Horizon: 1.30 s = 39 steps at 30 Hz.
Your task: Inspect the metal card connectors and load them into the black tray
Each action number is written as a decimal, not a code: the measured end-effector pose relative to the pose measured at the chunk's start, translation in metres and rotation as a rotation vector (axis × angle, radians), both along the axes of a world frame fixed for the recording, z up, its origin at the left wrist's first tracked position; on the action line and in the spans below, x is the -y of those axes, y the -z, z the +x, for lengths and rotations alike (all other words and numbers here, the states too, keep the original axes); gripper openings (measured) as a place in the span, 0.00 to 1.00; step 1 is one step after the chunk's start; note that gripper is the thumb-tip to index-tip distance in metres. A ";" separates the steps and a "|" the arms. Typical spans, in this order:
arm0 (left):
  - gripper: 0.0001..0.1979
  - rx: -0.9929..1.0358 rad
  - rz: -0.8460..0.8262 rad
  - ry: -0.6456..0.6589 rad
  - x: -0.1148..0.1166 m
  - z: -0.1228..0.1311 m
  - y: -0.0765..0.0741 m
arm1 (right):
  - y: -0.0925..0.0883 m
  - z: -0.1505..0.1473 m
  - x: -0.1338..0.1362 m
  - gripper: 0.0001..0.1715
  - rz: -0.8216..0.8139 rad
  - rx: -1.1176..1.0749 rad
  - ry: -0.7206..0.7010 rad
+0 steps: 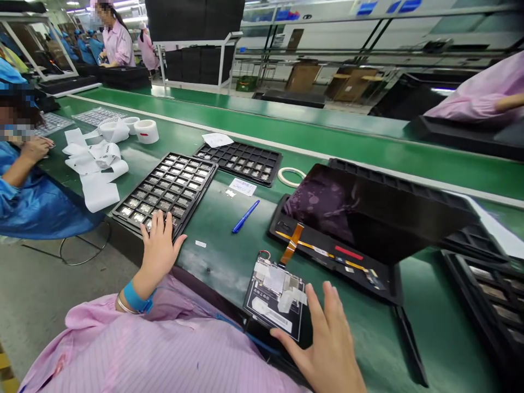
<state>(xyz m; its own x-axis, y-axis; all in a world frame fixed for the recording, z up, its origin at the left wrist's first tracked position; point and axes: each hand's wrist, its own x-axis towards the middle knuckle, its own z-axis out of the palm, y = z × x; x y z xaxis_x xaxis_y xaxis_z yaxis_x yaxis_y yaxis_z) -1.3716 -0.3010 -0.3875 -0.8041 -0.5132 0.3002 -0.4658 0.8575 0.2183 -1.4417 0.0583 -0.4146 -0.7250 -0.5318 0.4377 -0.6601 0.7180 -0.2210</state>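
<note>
My left hand [159, 248] rests with its fingers spread on the near corner of a black compartment tray [196, 188] that holds many small metal-topped parts. My right hand [327, 338] is open, thumb and fingers apart around the right corner of a flat black battery with a circuit board [274, 297]; whether it touches is hard to tell. Pieces of whitish tape lie across that board. An orange ribbon cable [291, 244] runs from it to a black housing [327, 251], over which a dark glossy screen [368, 213] leans.
A blue pen [245, 216], a paper label [243, 186] and a tape ring [291, 177] lie mid-table. Behind is a second tray [245, 161]. White rolls [146, 131] and loose strips stand left. Another tray [491, 300] is right. Co-workers sit left and stand across the green conveyor [327, 131].
</note>
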 end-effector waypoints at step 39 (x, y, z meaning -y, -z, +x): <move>0.08 -0.997 1.453 0.544 -0.067 -0.041 -0.144 | -0.101 0.054 0.127 0.50 -0.130 0.956 -1.076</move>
